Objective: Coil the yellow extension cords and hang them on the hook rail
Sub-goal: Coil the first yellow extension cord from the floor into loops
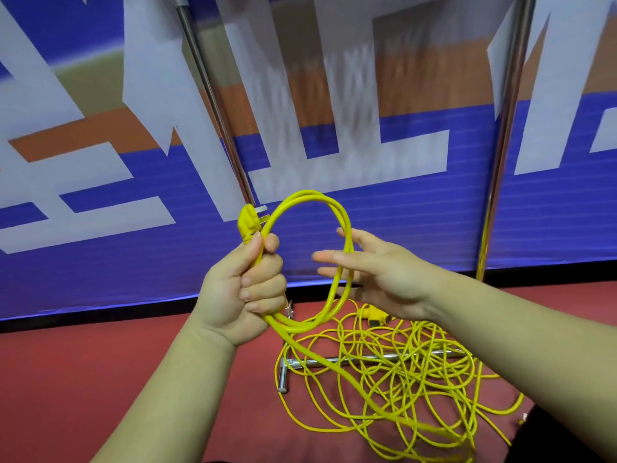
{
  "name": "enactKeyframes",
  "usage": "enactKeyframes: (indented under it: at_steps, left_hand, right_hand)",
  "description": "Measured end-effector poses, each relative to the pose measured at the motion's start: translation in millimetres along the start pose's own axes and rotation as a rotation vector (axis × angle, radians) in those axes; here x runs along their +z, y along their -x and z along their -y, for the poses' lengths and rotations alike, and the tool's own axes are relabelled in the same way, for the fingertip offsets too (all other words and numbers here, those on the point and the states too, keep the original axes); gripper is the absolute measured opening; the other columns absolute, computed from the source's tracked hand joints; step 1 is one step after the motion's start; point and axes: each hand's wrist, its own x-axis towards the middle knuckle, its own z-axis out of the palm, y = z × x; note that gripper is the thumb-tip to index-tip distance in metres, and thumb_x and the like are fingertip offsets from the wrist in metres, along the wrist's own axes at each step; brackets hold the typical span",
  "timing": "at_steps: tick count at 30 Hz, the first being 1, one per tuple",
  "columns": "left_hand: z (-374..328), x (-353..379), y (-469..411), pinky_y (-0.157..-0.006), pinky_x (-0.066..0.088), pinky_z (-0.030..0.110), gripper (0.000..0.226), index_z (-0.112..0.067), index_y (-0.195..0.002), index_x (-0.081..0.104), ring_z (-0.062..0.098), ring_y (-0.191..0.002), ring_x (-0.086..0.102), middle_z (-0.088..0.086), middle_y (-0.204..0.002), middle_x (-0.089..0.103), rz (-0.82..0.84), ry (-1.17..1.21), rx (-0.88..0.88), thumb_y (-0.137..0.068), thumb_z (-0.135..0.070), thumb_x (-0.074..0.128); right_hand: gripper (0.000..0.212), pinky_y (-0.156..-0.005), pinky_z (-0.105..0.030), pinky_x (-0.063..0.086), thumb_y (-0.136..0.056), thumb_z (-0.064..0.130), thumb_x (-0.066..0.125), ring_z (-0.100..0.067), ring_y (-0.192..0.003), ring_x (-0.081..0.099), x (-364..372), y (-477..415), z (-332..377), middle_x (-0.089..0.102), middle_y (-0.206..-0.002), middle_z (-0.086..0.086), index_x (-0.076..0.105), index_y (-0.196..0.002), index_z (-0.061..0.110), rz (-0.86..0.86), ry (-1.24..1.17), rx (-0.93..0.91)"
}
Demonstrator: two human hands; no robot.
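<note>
A big blue banner point(100, 182) with white and orange shapes fills the wall ahead, and the red floor point(83, 379) runs up to its foot. Two shiny metal poles point(213, 105) rise in front of the banner, and a metal base bar point(334, 360) lies on the floor near its far edge.

Over that bar sprawls a loose tangle of yellow extension cord point(417, 372), spread from the far edge of the floor out toward the right. From it a strand climbs to a single loop point(347, 225) held up in the air in front of the person.

The left hand point(243, 289) is closed in a fist round the cord, gripping both passes of the loop just under the yellow plug point(248, 222), whose prongs point right. The right hand point(377, 272) is spread, fingers straight and apart, reaching in behind the loop's right side, which crosses in front of its fingers.

A yellow socket end point(377, 317) lies on the floor at the tangle's far side.
</note>
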Motion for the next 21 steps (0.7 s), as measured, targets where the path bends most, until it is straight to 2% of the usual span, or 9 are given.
enactKeyframes:
  at_steps: [2, 3, 5, 7, 8, 11, 15, 18, 21]
  left_hand:
    - [1, -1, -2, -0.043, 0.033, 0.018, 0.028, -0.01, -0.105, 0.062, 0.005, -0.045, 0.031, -0.006, -0.058, 0.033, 0.016, 0.023, 0.004, -0.108, -0.029, 0.043]
    - [0, -1, -2, -0.043, 0.032, 0.019, 0.026, -0.009, -0.104, 0.063, 0.006, -0.045, 0.03, -0.007, -0.057, 0.032, 0.002, 0.033, 0.024, -0.107, -0.029, 0.046]
    - [-3, 0, -1, -0.042, 0.03, 0.019, 0.019, -0.009, -0.098, 0.065, 0.005, -0.043, 0.026, -0.008, -0.055, 0.029, -0.091, 0.02, 0.097, -0.1, -0.028, 0.059]
    - [-4, 5, -2, -0.038, 0.029, 0.017, 0.017, -0.011, -0.087, 0.065, 0.004, -0.04, 0.021, -0.009, -0.049, 0.026, -0.276, -0.037, 0.194, -0.085, -0.024, 0.074]
    - [-4, 9, -3, -0.037, 0.028, 0.016, 0.017, -0.012, -0.083, 0.064, 0.004, -0.037, 0.022, -0.01, -0.047, 0.027, -0.363, -0.06, 0.236, -0.079, -0.023, 0.076]
    - [-1, 17, -8, -0.036, 0.024, 0.016, 0.014, -0.013, -0.079, 0.061, 0.003, -0.032, 0.027, -0.01, -0.043, 0.026, -0.494, -0.075, 0.293, -0.087, -0.024, 0.06]
    - [8, 22, -9, -0.034, 0.021, 0.017, 0.02, -0.013, -0.086, 0.061, 0.002, -0.032, 0.025, -0.009, -0.046, 0.025, -0.463, -0.175, 0.198, -0.095, -0.026, 0.048]
    - [13, 24, -9, -0.034, 0.02, 0.016, 0.02, -0.013, -0.09, 0.061, 0.002, -0.033, 0.024, -0.008, -0.047, 0.024, -0.436, -0.241, 0.158, -0.095, -0.028, 0.049]
    - [15, 27, -9, -0.034, 0.021, 0.016, 0.024, -0.012, -0.089, 0.064, 0.002, -0.033, 0.023, -0.008, -0.048, 0.023, -0.437, -0.299, 0.141, -0.095, -0.03, 0.05]
  right_hand:
    - [0.05, -0.086, -0.044, 0.053, -0.093, 0.017, 0.059, -0.022, -0.087, 0.072, 6, 0, 8, 0.068, -0.084, -0.003, 0.042, -0.14, 0.023, 0.051, -0.167, -0.021]
    - [0.046, -0.084, -0.046, 0.054, -0.095, 0.015, 0.056, -0.02, -0.072, 0.066, 5, 1, 13, 0.058, -0.073, -0.002, 0.045, -0.14, 0.021, 0.069, -0.213, -0.036]
    - [0.047, -0.076, -0.041, 0.056, -0.092, 0.015, 0.057, -0.015, -0.058, 0.05, 1, 3, 20, 0.043, -0.066, 0.0, 0.05, -0.138, 0.022, 0.083, -0.236, -0.081]
    - [0.049, -0.07, -0.034, 0.054, -0.088, 0.016, 0.059, -0.013, -0.055, 0.043, 0, 5, 25, 0.039, -0.065, 0.001, 0.054, -0.136, 0.022, 0.063, -0.228, -0.134]
    - [0.047, -0.068, -0.032, 0.052, -0.09, 0.015, 0.057, -0.012, -0.054, 0.041, 1, 5, 27, 0.039, -0.065, 0.001, 0.055, -0.136, 0.022, 0.044, -0.228, -0.16]
    - [0.038, -0.063, -0.029, 0.047, -0.099, 0.013, 0.052, -0.011, -0.05, 0.037, 4, 4, 29, 0.04, -0.064, 0.001, 0.058, -0.135, 0.02, -0.036, -0.216, -0.214]
    - [0.029, -0.054, -0.027, 0.045, -0.098, 0.014, 0.057, -0.01, -0.046, 0.035, 4, 3, 31, 0.043, -0.066, 0.0, 0.064, -0.126, 0.018, -0.193, -0.074, -0.255]
    - [0.029, -0.054, -0.028, 0.047, -0.097, 0.012, 0.058, -0.01, -0.049, 0.039, -2, 5, 34, 0.045, -0.069, 0.0, 0.065, -0.124, 0.014, -0.174, -0.113, -0.246]
    - [0.028, -0.054, -0.026, 0.041, -0.096, 0.014, 0.057, -0.01, -0.051, 0.036, -4, 6, 37, 0.045, -0.068, 0.001, 0.065, -0.123, 0.017, -0.138, -0.187, -0.241]
